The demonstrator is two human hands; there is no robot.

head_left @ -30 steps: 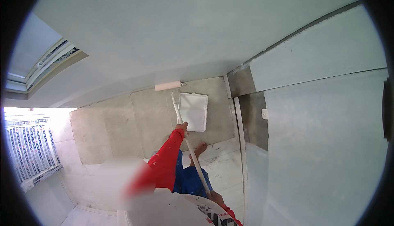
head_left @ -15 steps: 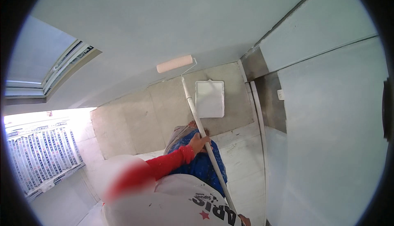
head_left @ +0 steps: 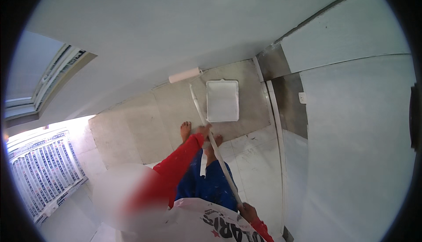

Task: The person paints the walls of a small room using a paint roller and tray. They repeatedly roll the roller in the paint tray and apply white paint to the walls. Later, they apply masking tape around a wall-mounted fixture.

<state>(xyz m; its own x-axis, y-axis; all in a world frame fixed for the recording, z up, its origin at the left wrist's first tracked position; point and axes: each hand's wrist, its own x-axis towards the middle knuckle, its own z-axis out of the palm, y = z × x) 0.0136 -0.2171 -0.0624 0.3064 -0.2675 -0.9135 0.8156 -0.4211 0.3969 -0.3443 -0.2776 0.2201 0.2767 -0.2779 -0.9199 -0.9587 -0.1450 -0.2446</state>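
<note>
A paint roller with a pale pink sleeve (head_left: pixel 185 75) is at the foot of the grey wall, above the near edge of the floor covering. Its long white pole (head_left: pixel 225 168) slants back toward my body. My left hand (head_left: pixel 204 131) is closed around the pole's middle, slightly blurred, beside the tray. Lower down, near my right hip, my right hand (head_left: pixel 248 212) grips the pole's near end. A white paint tray (head_left: pixel 223 120) lies on the floor to the right of the roller. Its inside looks pale and coated.
The painted wall (head_left: pixel 171 26) rises ahead. Beige sheeting (head_left: pixel 136 119) covers the floor by it. A window frame (head_left: pixel 52 83) juts out at left, above a taped panel (head_left: pixel 48 171). A pale wall with a socket (head_left: pixel 302 98) stands at right. My bare feet (head_left: pixel 186 131) are near the tray.
The roller has come down to the wall's foot. My left hand has moved forward along with its arm, and my right hand has come further into view.
</note>
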